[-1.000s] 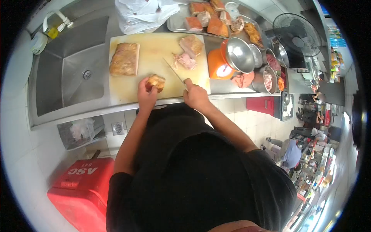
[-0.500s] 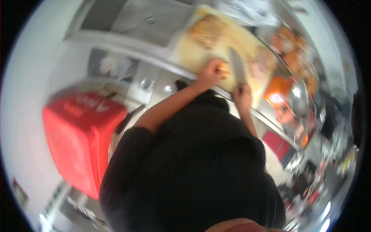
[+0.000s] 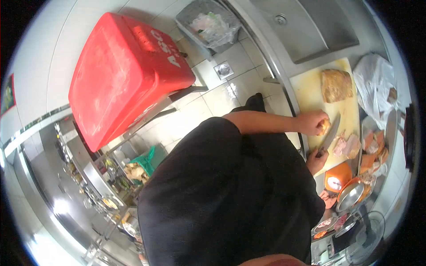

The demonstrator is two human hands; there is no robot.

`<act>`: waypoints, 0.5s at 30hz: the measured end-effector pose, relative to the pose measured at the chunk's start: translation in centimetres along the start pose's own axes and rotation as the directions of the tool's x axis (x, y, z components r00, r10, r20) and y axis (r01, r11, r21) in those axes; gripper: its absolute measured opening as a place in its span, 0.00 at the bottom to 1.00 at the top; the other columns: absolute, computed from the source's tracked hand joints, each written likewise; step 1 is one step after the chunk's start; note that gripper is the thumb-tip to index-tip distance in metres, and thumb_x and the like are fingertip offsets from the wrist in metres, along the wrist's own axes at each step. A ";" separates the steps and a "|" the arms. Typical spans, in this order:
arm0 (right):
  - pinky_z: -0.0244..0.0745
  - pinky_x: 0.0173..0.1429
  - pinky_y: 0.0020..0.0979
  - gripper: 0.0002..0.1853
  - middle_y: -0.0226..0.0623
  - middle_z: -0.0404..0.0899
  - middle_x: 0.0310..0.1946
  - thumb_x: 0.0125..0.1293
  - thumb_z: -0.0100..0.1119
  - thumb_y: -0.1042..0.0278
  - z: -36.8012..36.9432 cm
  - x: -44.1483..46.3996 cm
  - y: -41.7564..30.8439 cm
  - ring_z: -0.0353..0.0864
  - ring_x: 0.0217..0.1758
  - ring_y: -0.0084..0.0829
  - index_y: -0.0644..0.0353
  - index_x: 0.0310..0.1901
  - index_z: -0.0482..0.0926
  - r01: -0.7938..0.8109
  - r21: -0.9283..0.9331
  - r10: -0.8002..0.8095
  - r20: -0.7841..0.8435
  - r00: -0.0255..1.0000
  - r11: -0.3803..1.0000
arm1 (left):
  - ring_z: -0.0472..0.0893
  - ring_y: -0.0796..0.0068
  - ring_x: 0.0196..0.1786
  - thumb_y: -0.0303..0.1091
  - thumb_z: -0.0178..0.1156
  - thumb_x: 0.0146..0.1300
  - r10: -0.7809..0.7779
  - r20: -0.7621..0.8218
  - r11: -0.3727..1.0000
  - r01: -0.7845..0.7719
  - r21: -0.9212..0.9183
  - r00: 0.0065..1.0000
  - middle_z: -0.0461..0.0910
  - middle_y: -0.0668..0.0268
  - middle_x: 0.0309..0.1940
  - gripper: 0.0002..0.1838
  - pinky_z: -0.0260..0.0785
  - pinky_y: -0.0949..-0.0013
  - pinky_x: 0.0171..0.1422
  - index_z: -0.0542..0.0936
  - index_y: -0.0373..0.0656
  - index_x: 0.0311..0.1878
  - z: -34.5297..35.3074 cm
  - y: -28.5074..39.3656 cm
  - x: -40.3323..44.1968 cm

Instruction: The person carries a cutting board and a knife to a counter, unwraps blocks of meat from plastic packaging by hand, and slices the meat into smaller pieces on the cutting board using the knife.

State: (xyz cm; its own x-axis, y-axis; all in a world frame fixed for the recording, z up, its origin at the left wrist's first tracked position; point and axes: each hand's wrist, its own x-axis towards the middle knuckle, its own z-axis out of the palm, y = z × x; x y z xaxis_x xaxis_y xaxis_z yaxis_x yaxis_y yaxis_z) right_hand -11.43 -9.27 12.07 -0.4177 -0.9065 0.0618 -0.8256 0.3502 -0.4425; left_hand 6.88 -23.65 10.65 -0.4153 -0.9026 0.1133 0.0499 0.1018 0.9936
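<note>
My right hand point(image 3: 316, 162) is wrapped round the handle of a chef's knife point(image 3: 330, 133), its wide blade lying over the cutting board point(image 3: 314, 93). Just beside the blade, the closed fingers of my left hand point(image 3: 312, 122) grip a small yellowish-brown piece of meat point(image 3: 324, 127), partly hidden by the fingers. A larger browned slab of meat point(image 3: 336, 85) rests on the board beyond my left hand. Pink cut meat point(image 3: 347, 146) lies on the board on the other side of the knife.
A steel sink point(image 3: 306, 31) adjoins the board, and a plastic bag point(image 3: 375, 86) lies beside it. Near my right hand stand an orange dial scale point(image 3: 337, 177), a metal bowl point(image 3: 350, 196) and a tray with meat pieces point(image 3: 372, 153). Behind are a red bin point(image 3: 120, 80) and a grey waste bin point(image 3: 208, 26).
The view has swung round, so the counter now appears at the right and the red bin higher up. My left hand still grips the meat piece and my right hand the knife.
</note>
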 end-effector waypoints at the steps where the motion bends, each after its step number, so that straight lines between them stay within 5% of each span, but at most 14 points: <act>1: 0.78 0.54 0.42 0.19 0.51 0.81 0.46 0.68 0.67 0.64 0.1 0.1 0.6 0.82 0.48 0.47 0.65 0.54 0.76 0.019 0.017 -0.019 0.007 1.000 1.000 | 0.82 0.59 0.43 0.29 0.63 0.55 0.049 -0.017 0.994 -0.047 0.095 0.999 0.78 0.56 0.40 0.22 0.76 0.58 0.49 0.76 0.37 0.55 -0.1 0.0 -0.1; 6: 0.80 0.53 0.40 0.18 0.50 0.81 0.46 0.71 0.64 0.66 0.6 0.5 1.7 0.83 0.48 0.42 0.67 0.55 0.74 0.065 -0.042 -0.064 0.040 0.997 0.997 | 0.81 0.56 0.43 0.32 0.63 0.54 0.055 -0.052 0.996 -0.052 0.067 0.997 0.77 0.56 0.39 0.20 0.74 0.55 0.47 0.76 0.41 0.52 1.4 -1.9 0.1; 9: 0.82 0.48 0.37 0.18 0.50 0.81 0.46 0.71 0.64 0.65 1.0 0.9 3.0 0.84 0.44 0.41 0.66 0.56 0.74 -0.145 0.123 0.127 0.140 0.982 0.982 | 0.80 0.54 0.42 0.33 0.64 0.54 0.086 -0.064 0.993 -0.081 0.083 0.994 0.77 0.56 0.38 0.20 0.73 0.54 0.46 0.76 0.42 0.50 1.0 -1.7 0.0; 15: 0.83 0.48 0.38 0.21 0.49 0.80 0.48 0.72 0.64 0.60 1.3 1.3 4.3 0.84 0.44 0.40 0.64 0.58 0.73 -0.055 0.077 0.044 0.137 0.990 0.996 | 0.80 0.54 0.42 0.32 0.64 0.54 0.045 -0.086 0.999 -0.044 0.016 0.995 0.76 0.56 0.39 0.20 0.72 0.54 0.46 0.75 0.41 0.51 1.1 -1.6 -0.1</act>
State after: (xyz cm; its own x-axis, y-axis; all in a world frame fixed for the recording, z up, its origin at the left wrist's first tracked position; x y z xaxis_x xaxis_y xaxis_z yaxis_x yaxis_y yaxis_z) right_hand -15.00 -9.26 9.05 -0.3976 -0.9140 -0.0806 -0.7699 0.3802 -0.5126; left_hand 5.81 -23.28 9.07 -0.3330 -0.9298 0.1571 0.0537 0.1477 0.9876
